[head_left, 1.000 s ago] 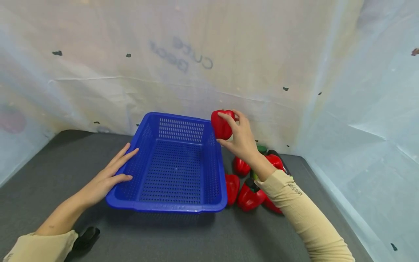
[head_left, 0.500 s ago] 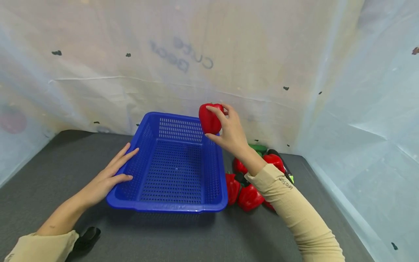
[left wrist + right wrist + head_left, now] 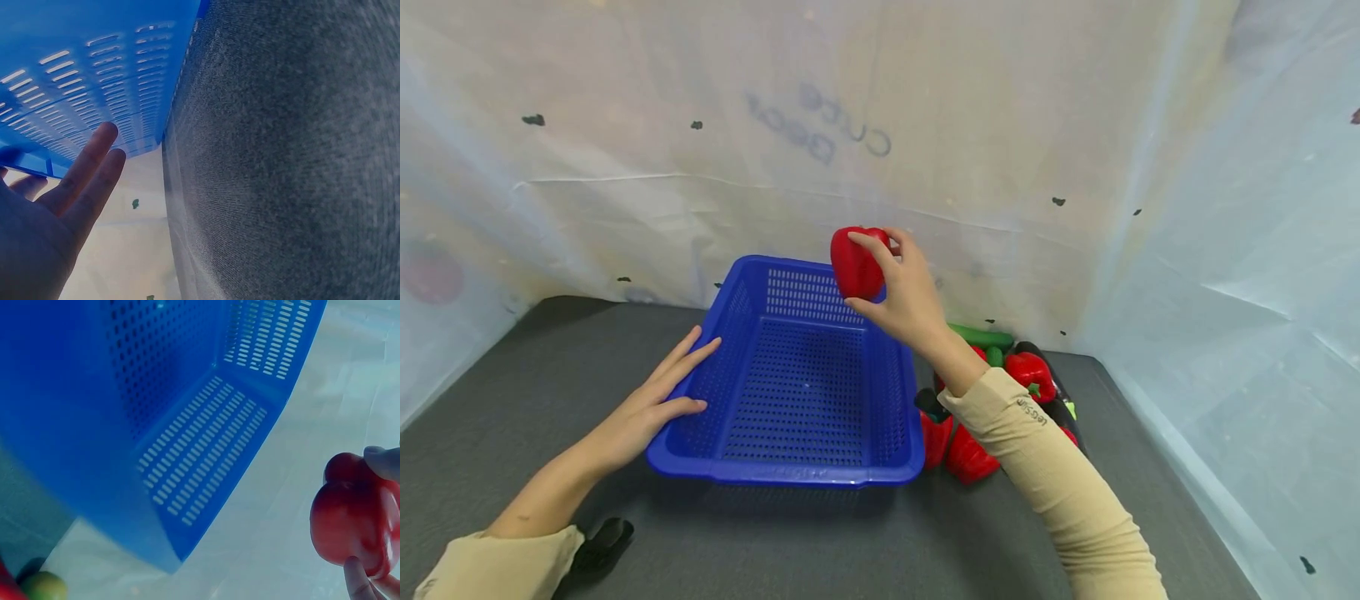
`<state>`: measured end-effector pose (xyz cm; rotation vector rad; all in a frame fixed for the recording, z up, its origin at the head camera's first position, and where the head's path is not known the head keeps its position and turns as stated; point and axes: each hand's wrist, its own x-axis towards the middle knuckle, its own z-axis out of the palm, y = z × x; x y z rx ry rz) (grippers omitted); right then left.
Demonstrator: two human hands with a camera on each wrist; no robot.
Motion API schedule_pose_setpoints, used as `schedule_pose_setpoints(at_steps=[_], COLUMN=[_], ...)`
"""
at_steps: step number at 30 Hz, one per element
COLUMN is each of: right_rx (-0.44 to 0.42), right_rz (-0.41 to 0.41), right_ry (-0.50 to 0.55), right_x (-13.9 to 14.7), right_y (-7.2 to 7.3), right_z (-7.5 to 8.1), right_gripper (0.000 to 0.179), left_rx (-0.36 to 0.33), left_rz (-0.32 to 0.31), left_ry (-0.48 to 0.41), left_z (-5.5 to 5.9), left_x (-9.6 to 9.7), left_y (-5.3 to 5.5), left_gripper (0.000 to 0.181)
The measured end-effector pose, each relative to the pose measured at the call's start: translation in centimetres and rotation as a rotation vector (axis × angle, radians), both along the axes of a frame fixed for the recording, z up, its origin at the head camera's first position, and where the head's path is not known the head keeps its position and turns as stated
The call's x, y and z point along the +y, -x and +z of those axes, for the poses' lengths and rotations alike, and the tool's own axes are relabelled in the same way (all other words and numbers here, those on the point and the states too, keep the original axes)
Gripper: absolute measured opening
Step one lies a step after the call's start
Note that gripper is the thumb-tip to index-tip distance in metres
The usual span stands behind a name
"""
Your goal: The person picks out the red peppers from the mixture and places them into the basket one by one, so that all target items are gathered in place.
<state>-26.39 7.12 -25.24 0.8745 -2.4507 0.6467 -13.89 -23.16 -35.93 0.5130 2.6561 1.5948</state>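
Note:
My right hand pinches a red bell pepper between thumb and fingers, above the right back of a blue plastic basket. In the right wrist view the bell pepper is beside the slotted basket wall, with fingertips on two sides of it. My left hand rests on the basket's left rim, its fingers straight and spread. Two extended fingers lie along the outside of the basket wall in the left wrist view. No produce shows inside the basket.
Right of the basket, several red bell peppers, a cucumber and a dark eggplant lie heaped, partly behind the right forearm. Dark grey cloth covers the table. Pale sheeting rises behind and at both sides.
My right hand has carried the red bell pepper leftward and slightly up, from the basket's right rim to over its back part. The left hand and basket have stayed put.

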Motion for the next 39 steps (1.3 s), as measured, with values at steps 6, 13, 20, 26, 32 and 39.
schedule_pose_setpoints(at_steps=[6,13,20,26,32,39], right_rx=[-0.026,-0.076,-0.141,-0.165,-0.17,-0.188], right_rz=[0.01,0.007,0.002,-0.023,-0.029,-0.042], right_ry=[0.002,0.028,0.055,0.032,0.01,-0.008], right_x=[-1.3,-3.0,-4.3,-5.4,-6.4,-7.3], right_y=[0.0,0.1,0.4,0.7,1.0,1.5], right_z=[0.0,-0.3,-1.1,-1.6,-2.2,-3.7], right_gripper=[0.074,0.074,0.074,0.074,0.075,0.073], left_rx=[0.008,0.004,-0.003,-0.005,-0.002,-0.01], left_rz=[-0.006,0.001,0.007,0.011,0.018,0.029], left_ry=[-0.015,-0.01,0.003,-0.002,-0.024,-0.027], left_z=[-0.1,0.0,0.0,0.0,0.1,0.1], left_x=[0.0,0.0,0.2,0.2,0.4,0.8], left_y=[0.0,-0.1,-0.1,-0.3,-0.4,-0.5], left_gripper=[0.07,0.07,0.07,0.069,0.069,0.069])
